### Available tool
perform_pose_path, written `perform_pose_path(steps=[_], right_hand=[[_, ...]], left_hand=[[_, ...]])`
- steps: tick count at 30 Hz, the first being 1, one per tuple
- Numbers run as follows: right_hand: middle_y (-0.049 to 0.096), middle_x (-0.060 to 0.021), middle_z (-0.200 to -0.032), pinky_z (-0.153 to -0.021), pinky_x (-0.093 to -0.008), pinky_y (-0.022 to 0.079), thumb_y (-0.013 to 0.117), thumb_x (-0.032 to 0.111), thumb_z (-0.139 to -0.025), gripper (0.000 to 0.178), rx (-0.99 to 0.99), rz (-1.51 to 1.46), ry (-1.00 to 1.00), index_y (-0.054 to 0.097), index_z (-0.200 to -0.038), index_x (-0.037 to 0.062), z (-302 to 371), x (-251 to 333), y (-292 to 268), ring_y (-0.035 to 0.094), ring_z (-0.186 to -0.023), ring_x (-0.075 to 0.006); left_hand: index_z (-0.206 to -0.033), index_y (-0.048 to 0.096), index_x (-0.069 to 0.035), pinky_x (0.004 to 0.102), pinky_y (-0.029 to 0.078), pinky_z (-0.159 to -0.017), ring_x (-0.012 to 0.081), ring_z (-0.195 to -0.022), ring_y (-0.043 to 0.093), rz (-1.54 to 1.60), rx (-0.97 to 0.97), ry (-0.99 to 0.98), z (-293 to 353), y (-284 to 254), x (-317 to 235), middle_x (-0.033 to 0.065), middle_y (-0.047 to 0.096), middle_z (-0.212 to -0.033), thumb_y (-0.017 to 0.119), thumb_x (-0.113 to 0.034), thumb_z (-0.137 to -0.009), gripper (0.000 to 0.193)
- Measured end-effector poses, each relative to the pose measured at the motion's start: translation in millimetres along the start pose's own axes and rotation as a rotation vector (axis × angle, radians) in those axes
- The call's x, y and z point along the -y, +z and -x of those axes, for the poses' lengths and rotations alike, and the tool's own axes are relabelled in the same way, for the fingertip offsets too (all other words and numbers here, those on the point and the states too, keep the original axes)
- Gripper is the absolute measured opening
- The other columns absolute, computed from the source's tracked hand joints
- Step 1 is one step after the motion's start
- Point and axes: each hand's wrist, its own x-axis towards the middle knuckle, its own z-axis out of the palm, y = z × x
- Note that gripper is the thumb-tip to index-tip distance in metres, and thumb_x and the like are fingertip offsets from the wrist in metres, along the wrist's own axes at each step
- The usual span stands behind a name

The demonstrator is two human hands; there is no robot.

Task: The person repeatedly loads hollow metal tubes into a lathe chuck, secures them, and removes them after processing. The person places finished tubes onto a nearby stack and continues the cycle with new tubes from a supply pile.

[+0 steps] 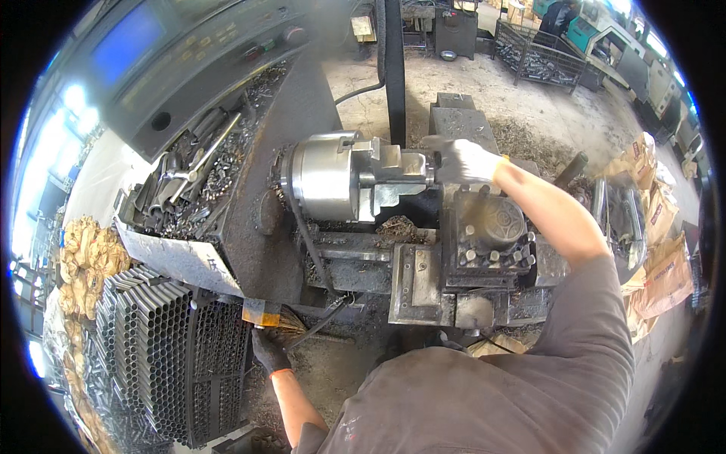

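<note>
My right hand (465,161), in a white glove, is beside the open end of the lathe chuck (325,178), against the stepped metal jaws (389,163). Its fingers are smeared by motion, and what they may hold is hidden. Below it sits the dark square tool post (490,231) with bolts along its front. My left hand (271,352), in a dark glove, is low on the left, right under a yellow-and-grey box (261,312) on the machine's front. Its fingertips are hidden there, so its grip does not show.
A tall stack of cut metal tubes (162,348) stands at the left. Above it, a chip-filled tray (189,178) holds a T-handled wrench. Brown paper sacks (662,272) lie at the right. A wire cage (538,57) and a person (558,17) are farther off.
</note>
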Motion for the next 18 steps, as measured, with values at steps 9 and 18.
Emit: perform_pose_path(steps=[9,18], right_hand=[[0.077,-0.0165,-0.107,-0.071,-0.0280,0.060,0.057,-0.001,-0.088,0.035,-0.736,-0.491,-0.156,0.075,-0.118,-0.0013,237,35,37,0.073,-0.081,-0.0150],[0.078,-0.0141,-0.107,-0.079,-0.0321,0.063,0.058,-0.009,-0.086,0.035,-0.590,-0.563,-0.040,0.073,-0.117,-0.0057,297,19,93,0.076,-0.089,-0.0192]], left_hand=[[-0.130,0.065,0.008,0.0560,0.051,-0.106,0.0427,-0.123,0.065,-0.744,-0.216,1.564,44,135,-177,0.0250,0.069,-0.130,0.067,-0.025,-0.104,0.041],[-0.171,0.018,-0.016,0.0569,0.055,-0.101,0.0459,-0.119,0.071,-1.335,-0.047,1.157,-4,410,-355,0.0251,0.068,-0.139,0.058,-0.037,-0.104,0.081]])
